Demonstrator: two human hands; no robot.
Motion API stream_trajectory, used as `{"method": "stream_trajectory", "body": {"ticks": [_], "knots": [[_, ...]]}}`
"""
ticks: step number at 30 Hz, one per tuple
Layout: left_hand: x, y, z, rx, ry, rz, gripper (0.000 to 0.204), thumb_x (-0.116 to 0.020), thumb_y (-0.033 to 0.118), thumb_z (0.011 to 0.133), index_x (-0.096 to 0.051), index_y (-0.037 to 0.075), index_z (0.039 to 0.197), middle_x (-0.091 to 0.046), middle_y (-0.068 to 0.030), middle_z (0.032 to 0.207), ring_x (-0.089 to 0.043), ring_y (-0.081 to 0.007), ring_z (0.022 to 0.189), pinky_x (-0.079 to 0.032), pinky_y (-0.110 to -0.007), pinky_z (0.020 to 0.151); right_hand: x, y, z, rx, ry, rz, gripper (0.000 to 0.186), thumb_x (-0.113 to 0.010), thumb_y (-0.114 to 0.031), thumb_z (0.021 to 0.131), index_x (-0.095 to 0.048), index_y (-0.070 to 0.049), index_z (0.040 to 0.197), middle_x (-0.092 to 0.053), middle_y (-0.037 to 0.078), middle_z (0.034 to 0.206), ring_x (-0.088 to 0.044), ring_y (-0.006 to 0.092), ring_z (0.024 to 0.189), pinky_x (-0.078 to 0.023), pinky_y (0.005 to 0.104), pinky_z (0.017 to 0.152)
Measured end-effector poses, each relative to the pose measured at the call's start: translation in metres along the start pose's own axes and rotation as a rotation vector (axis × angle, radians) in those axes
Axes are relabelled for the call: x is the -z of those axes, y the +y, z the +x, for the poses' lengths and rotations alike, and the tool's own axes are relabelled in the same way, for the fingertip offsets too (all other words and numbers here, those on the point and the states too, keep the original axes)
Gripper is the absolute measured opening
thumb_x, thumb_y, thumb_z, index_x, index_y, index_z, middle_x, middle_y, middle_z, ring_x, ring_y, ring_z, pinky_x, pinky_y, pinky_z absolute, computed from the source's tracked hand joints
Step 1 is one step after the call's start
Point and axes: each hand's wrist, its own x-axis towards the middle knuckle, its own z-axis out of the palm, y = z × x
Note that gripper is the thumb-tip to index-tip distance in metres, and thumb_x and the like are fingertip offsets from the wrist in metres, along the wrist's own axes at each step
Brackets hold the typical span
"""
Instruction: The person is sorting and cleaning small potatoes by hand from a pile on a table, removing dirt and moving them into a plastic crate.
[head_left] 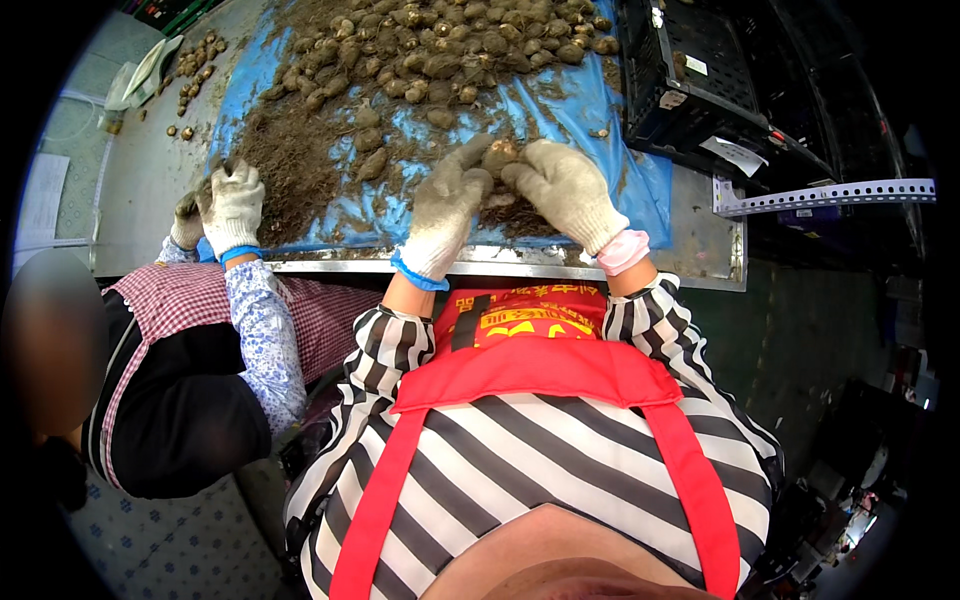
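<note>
My left hand [446, 205], in a soiled white knit glove with a blue cuff band, is closed at the near side of the blue sheet. My right hand [568, 188], gloved likewise with a pink band at the wrist, faces it. Between the fingertips of both hands is one small brown taro corm [500, 155] with a paler patch. Loose soil and root fibres [520, 218] lie beneath my hands. Beyond them spreads a big heap of hairy taro corms [430, 50], and a few single corms [370, 163] lie nearer, left of my left hand.
A blue plastic sheet [650, 195] covers much of the metal table [130, 215]. At my left, a co-worker's gloved hands [230, 205] are by a dark soil pile [285, 165]. Black crates [690, 110] stand at the right, near a perforated metal strip [830, 196]. Cleaner corms [195, 70] lie far left.
</note>
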Motion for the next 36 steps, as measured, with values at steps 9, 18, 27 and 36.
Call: {"method": "stream_trajectory", "body": {"ticks": [9, 18, 27, 36], "knots": [[-0.009, -0.025, 0.006, -0.006, 0.086, 0.185, 0.057, -0.055, 0.000, 0.094, -0.048, -0.001, 0.151, -0.057, -0.0169, 0.146, -0.059, -0.0221, 0.127, -0.049, -0.032, 0.108, 0.024, 0.021, 0.001, 0.036, -0.294, -0.027, 0.034, -0.068, -0.039, 0.094, -0.070, -0.004, 0.096, -0.069, 0.018, 0.095, -0.066, 0.0386, 0.094, -0.051, 0.0478, 0.082], [-0.035, -0.009, 0.011, -0.163, 0.153, 0.854, 0.054, -0.063, 0.000, 0.091, -0.057, 0.004, 0.145, -0.063, -0.0179, 0.141, -0.061, -0.0285, 0.130, -0.049, -0.034, 0.109, 0.023, 0.047, 0.013, -0.001, -0.189, -0.058, 0.039, -0.067, -0.041, 0.095, -0.069, -0.002, 0.093, -0.069, 0.021, 0.094, -0.067, 0.0416, 0.091, -0.051, 0.0496, 0.081], [-0.059, -0.033, 0.033, -0.146, 0.273, 0.838, 0.052, -0.063, 0.002, 0.092, -0.059, 0.004, 0.143, -0.068, -0.0153, 0.135, -0.065, -0.0263, 0.124, -0.052, -0.035, 0.103, 0.029, 0.067, 0.012, 0.310, -0.234, -0.332, 0.029, -0.064, -0.030, 0.093, -0.075, -0.003, 0.087, -0.072, 0.018, 0.083, -0.072, 0.0369, 0.079, -0.058, 0.0466, 0.072], [-0.092, -0.040, 0.043, -0.008, 0.231, 0.087, 0.078, -0.052, -0.002, 0.085, -0.024, -0.015, 0.156, -0.060, -0.0122, 0.116, -0.056, -0.0133, 0.096, -0.046, -0.027, 0.101, 0.051, 0.120, 0.009, 0.346, -0.314, -0.184, 0.039, -0.064, -0.046, 0.094, -0.072, -0.008, 0.088, -0.070, 0.014, 0.086, -0.069, 0.0338, 0.080, -0.054, 0.0476, 0.070]]}}
